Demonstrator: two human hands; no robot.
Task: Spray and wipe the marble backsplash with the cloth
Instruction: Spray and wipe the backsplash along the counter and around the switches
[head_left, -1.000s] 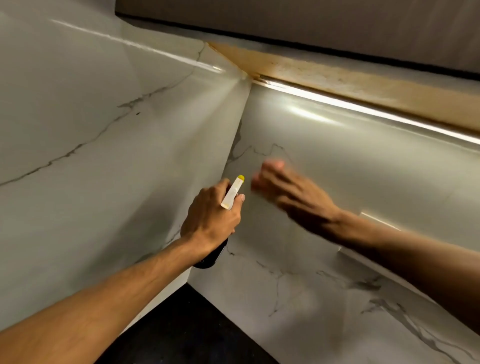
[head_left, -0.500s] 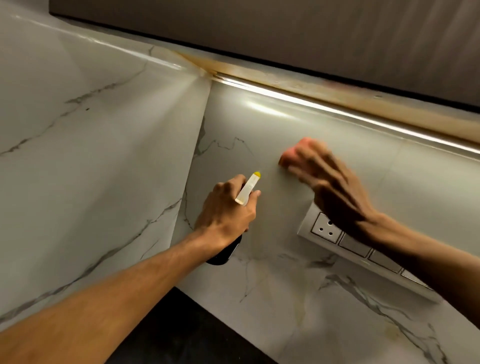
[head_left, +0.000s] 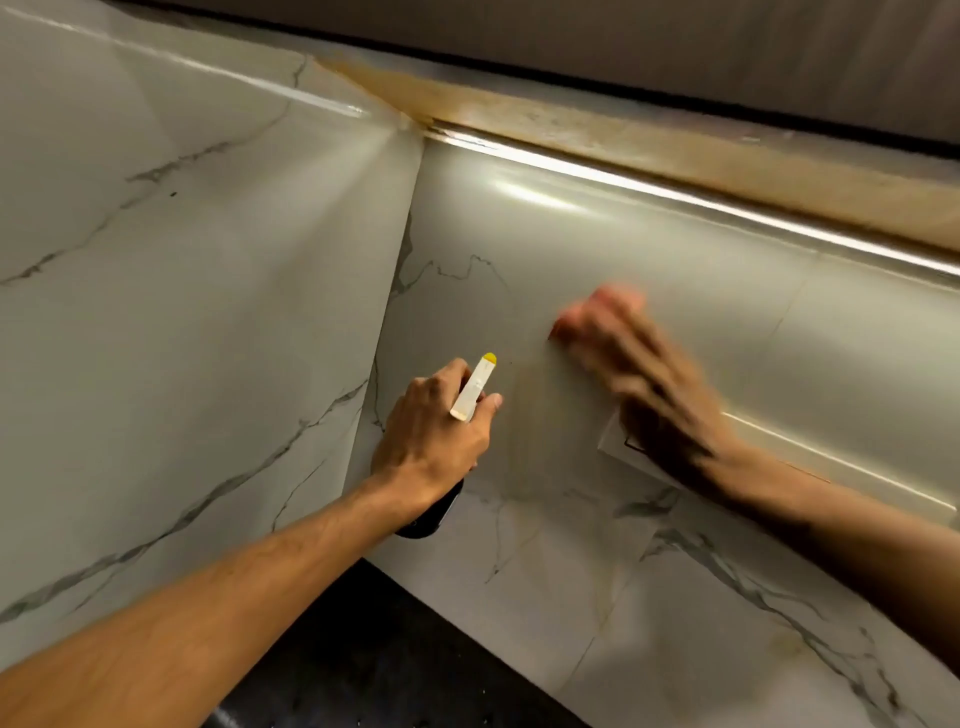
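Altogether two hands (head_left: 431, 441) (head_left: 644, 379), one spray bottle (head_left: 475, 387), one pink cloth (head_left: 597, 304).

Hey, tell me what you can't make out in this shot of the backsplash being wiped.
Head view, the only one.
Cloth: just a pinkish smear at the fingertips, motion blur.
Right hand: blurred, so its grip is unclear.
Spray bottle: body mostly hidden inside the left hand.
Switch plate: mostly covered by the right wrist, also blurred.
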